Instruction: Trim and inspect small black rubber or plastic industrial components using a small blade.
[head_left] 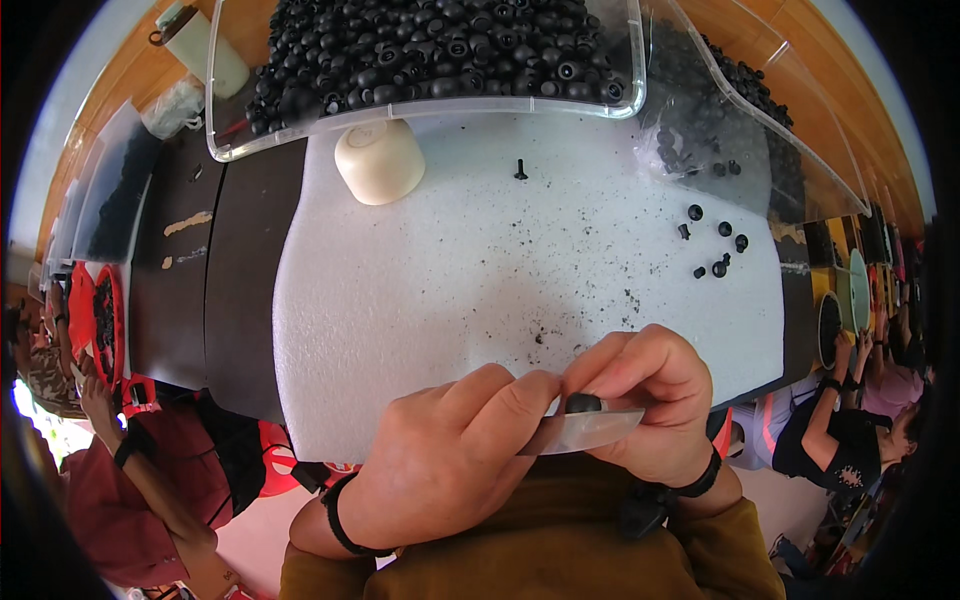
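Observation:
Close in front of my body, my left hand (445, 450) is closed around a knife whose handle is hidden in the fingers. Its broad silvery blade (590, 432) points to the right. My right hand (660, 400) pinches a small round black part (583, 403) right at the blade's far side; whether the edge cuts into it I cannot tell. Both hands are over the near edge of a white foam sheet (400, 290). Dark crumbs (540, 338) are scattered across the sheet just beyond them.
A clear bin (430, 108) heaped with black knobs stands at the back, a second clear bin (855, 190) at back right. An overturned cream cup (380, 165), a stemmed black part (520, 170) and several loose knobs (725, 229) rest on the foam. People work at both sides.

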